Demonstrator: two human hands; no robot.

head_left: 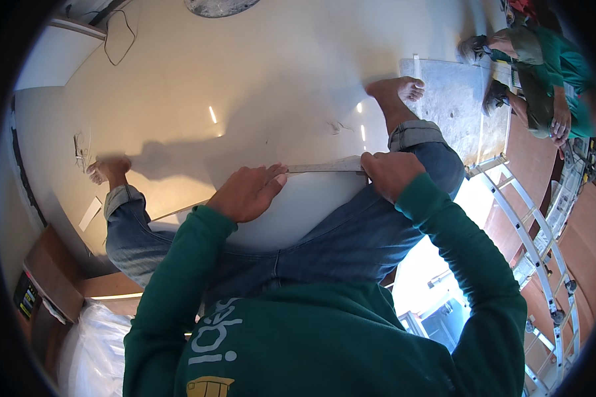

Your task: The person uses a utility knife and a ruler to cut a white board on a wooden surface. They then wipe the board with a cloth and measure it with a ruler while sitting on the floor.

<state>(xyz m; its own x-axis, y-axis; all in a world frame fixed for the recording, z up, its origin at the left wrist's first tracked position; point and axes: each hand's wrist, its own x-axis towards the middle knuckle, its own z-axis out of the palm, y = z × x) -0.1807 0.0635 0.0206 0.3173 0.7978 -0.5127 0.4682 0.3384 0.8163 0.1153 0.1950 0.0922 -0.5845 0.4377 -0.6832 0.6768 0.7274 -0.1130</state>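
Between my two hands a pale measuring tape (324, 167) runs nearly level, with fine marks along its blade. At its left end, my left hand (245, 193) has thumb and fingers closed on it. My right hand (396, 173) is wrapped round the other end; any case there is hidden in the fist. Below the tape, a smooth white panel (304, 205) lies between my spread legs, and the tape follows its far edge. My jeans and forearms cover the panel's near side.
My bare feet rest on a pale, shiny surface (245, 79). A grey scuffed board (444, 86) lies at upper right, beside a crouching person in green (563, 73). An aluminium ladder (543, 264) stands right. Wire (116, 43) lies upper left, and clear plastic sheeting (96, 344) lower left.
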